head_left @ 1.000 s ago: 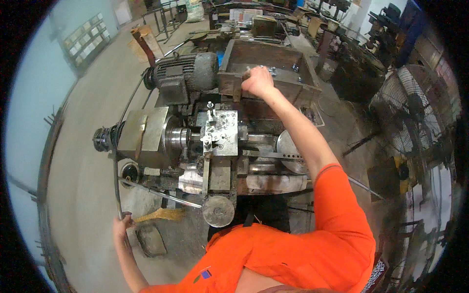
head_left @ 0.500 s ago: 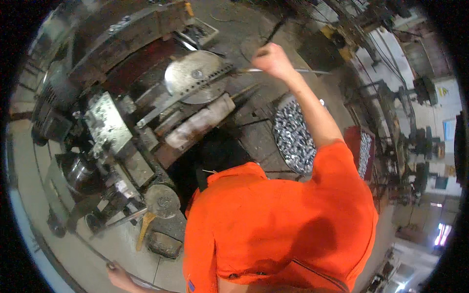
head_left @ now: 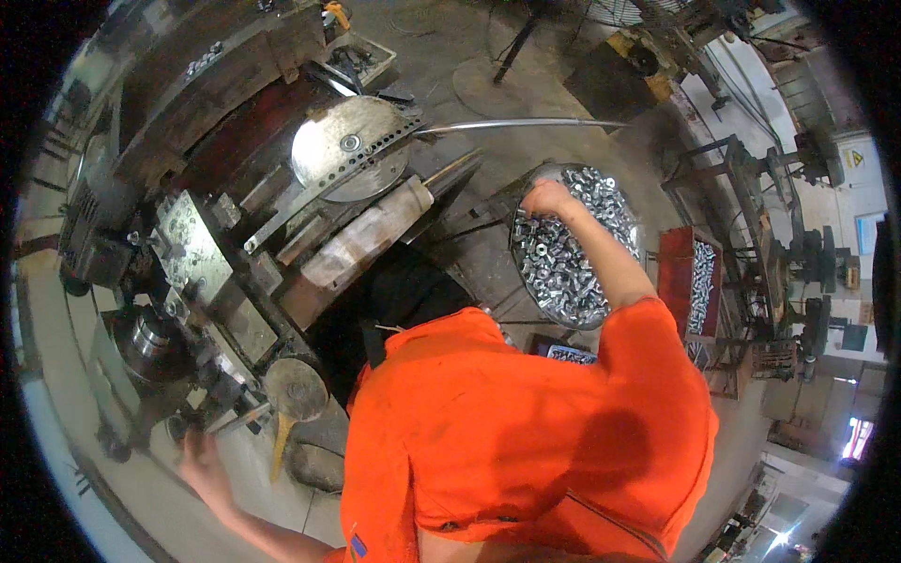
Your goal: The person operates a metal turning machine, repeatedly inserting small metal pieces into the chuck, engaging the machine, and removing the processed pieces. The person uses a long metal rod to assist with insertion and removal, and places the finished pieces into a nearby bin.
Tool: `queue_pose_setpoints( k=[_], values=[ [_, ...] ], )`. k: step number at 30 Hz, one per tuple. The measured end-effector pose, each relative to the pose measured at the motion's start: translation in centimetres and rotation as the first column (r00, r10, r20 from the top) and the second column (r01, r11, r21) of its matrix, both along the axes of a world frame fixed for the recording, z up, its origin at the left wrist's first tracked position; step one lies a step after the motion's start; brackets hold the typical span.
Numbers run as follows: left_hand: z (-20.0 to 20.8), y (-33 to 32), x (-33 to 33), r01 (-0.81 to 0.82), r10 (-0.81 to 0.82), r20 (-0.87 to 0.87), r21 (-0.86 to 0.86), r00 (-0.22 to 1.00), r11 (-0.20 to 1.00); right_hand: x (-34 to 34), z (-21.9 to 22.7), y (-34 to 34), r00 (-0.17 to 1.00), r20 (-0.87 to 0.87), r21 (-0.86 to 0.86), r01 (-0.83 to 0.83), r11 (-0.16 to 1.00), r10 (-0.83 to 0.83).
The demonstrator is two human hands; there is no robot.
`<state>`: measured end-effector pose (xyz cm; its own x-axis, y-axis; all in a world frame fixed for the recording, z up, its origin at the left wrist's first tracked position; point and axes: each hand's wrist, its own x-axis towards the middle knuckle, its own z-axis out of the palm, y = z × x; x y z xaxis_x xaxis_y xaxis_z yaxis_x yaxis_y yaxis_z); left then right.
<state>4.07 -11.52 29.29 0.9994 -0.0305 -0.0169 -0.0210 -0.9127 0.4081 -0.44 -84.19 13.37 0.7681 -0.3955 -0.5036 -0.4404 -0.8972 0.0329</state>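
My right hand (head_left: 546, 199) is at the near-left side of a round pan (head_left: 640, 230), against a heap of small shiny metal parts (head_left: 563, 272) with holes through them. Its fingertips are partly hidden and blurred, so I cannot tell if a part is between them. Down at the lower left, my left hand (head_left: 202, 469) reaches up with its fingers stretched out beside the machine's dark round knob (head_left: 176, 428). Nothing shows in it. The machine carries a large bright disc (head_left: 324, 141) crossed by a drilled flat bar (head_left: 361, 155).
A long metal rod (head_left: 526, 123) extends rightward from the drilled bar. A red bin (head_left: 678, 272) of similar parts stands right of the pan. A yellow-handled brush (head_left: 281, 446) lies by a round plate (head_left: 297, 389). A shallow tray (head_left: 375, 61) sits beyond the disc.
My right hand has come down from beside the long metal rod to the pan. My left hand has let go of a thin rod at the lower left and moved up toward the machine.
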Motion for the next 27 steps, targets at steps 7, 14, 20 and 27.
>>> queue_pose_setpoints(
  k=[7,14,20,27],
  values=[
    [-0.7,0.5,-2.7,-0.066,0.065,0.032,0.042,0.997,0.997,-2.1,-1.9,-1.1,0.965,0.218,0.246,-0.197,0.949,0.144],
    [-0.9,-1.5,-1.3,-0.101,0.112,-0.095,0.110,0.989,0.989,-3.1,1.5,4.7,0.976,0.102,-0.022,-0.193,0.981,0.195],
    [-1.2,-2.0,-0.8,-0.005,0.005,-0.001,0.064,1.000,0.998,-3.5,0.2,4.5,0.936,0.237,-0.087,-0.247,0.965,0.261],
    [-0.9,0.4,-3.0,-0.121,0.121,-0.001,0.059,0.993,0.991,-3.1,6.3,4.6,0.929,0.366,0.169,-0.012,0.986,-0.052]
  ],
)
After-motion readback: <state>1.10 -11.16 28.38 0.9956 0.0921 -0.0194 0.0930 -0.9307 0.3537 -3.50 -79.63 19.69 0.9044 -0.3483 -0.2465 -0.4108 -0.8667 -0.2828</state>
